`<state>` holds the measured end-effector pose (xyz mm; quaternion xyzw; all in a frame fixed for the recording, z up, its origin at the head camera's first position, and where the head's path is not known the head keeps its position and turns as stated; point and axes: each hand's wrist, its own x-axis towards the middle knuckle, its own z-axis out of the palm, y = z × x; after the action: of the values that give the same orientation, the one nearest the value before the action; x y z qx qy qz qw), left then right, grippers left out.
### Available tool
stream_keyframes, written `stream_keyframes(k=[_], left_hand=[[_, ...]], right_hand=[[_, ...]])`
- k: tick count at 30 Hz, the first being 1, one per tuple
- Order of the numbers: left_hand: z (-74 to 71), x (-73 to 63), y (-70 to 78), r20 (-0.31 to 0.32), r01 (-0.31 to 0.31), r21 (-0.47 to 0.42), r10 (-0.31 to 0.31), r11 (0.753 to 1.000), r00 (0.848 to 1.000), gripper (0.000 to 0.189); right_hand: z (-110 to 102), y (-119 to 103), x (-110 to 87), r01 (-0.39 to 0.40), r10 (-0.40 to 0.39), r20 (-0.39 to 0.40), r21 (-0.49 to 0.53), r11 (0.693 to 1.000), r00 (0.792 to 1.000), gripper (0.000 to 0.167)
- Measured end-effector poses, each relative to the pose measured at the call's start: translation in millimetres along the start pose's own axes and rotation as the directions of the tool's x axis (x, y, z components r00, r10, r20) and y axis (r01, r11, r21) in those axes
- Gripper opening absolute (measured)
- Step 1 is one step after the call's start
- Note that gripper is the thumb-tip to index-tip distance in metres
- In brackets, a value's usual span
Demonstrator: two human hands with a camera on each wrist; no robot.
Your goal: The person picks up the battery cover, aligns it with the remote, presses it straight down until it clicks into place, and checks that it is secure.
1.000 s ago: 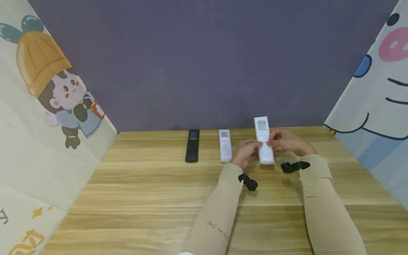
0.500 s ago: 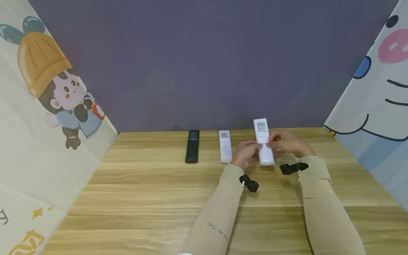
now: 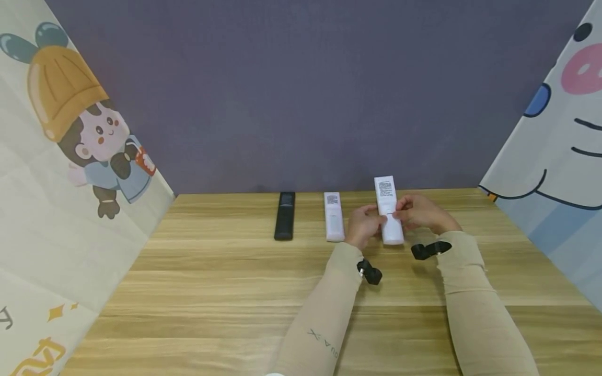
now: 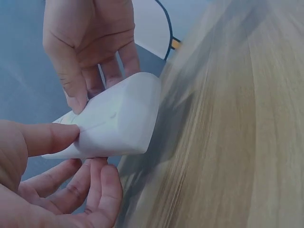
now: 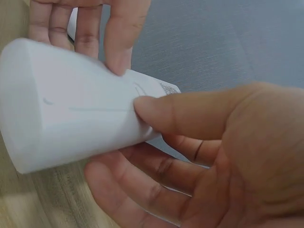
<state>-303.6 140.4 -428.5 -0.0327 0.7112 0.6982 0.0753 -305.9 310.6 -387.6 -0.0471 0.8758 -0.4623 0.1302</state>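
A white remote control [image 3: 386,193], back side up with a printed label at its far end, is held between both hands toward the right of the table. My left hand [image 3: 365,224] grips its left side, thumb on the back and fingers curled beneath. From the right, my right hand [image 3: 423,213] pinches it the same way, its thumb [image 5: 161,114] lying on the battery cover beside a seam. In the left wrist view the near end of the remote [image 4: 118,118] stands over the wood, casting a shadow.
Left of the hands, a second white remote [image 3: 334,224] lies label side up on the wooden table [image 3: 211,292]. Further left lies a black remote [image 3: 284,219]. A dark grey panel [image 3: 301,94] rises behind the table, and printed cloths flank both sides.
The held remote has come down slightly at its far end. Both thumbs have shifted a little nearer along its back. The other two remotes stay where they were.
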Motion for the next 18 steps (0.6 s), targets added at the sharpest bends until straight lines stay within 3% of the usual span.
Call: stream_keyframes(k=[4,9,12,18], left_hand=[[-0.7,-2.0,1.6,0.016,-0.017,0.006,0.016,1.000,1.000,0.046],[-2.0,-2.2,1.1,0.025,-0.076,0.129,0.073,0.989,0.997,0.052],[-3.1,-2.7,0.9,0.036,-0.123,0.235,0.118,0.964,0.992,0.056],[-1.6,-2.8,-0.5,0.089,-0.194,0.407,0.173,0.893,0.981,0.069]], right_hand=[[0.2,1.5,0.0,0.013,-0.013,-0.016,0.015,1.000,1.000,0.021],[1.9,2.9,-0.6,0.010,-0.009,-0.055,0.009,1.000,0.998,0.018],[3.3,4.3,-0.5,0.011,-0.010,-0.064,0.006,1.000,0.998,0.020],[6.9,6.7,1.8,0.003,-0.003,-0.095,0.001,1.000,0.995,0.028]])
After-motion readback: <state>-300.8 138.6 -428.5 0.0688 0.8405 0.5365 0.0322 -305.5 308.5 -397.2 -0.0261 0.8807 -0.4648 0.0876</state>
